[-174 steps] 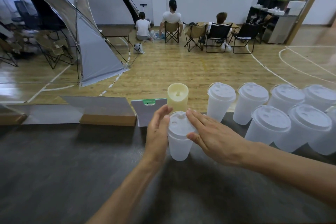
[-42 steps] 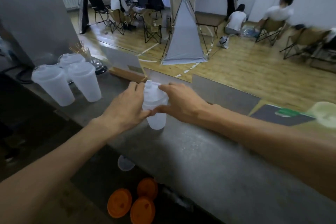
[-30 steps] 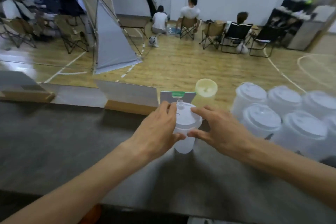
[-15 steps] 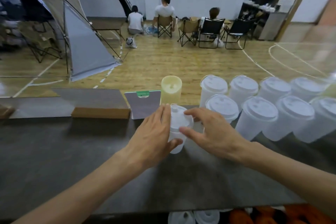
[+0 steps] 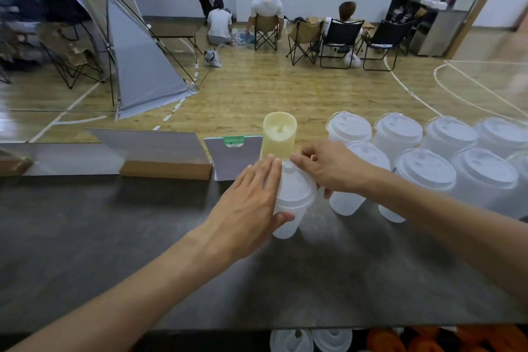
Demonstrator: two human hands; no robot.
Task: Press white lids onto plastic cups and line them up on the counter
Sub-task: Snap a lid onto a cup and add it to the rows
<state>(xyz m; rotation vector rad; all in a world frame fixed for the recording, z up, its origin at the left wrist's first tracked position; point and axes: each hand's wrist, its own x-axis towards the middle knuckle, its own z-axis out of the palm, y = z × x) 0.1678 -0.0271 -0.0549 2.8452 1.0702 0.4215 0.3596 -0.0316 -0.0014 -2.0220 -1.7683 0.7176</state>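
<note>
A frosted plastic cup (image 5: 285, 223) with a white lid (image 5: 295, 190) stands on the dark counter (image 5: 143, 251) at the centre. My left hand (image 5: 248, 208) wraps its left side, thumb under the rim. My right hand (image 5: 331, 168) rests its fingertips on the lid's far edge by the spout. To the right stand several lidded cups (image 5: 425, 171) in two rows.
A pale yellow cup (image 5: 278, 137), a small card stand (image 5: 233, 156) and a sign in a wooden base (image 5: 160, 157) line the counter's far edge. Below the near edge lie spare white lids (image 5: 311, 340) and orange lids (image 5: 457, 340). Beyond are chairs, seated people and a tent.
The cup has come a little toward the lidded rows and the lid now sits flatter. My right hand has shifted from the lid's near side to its far edge.
</note>
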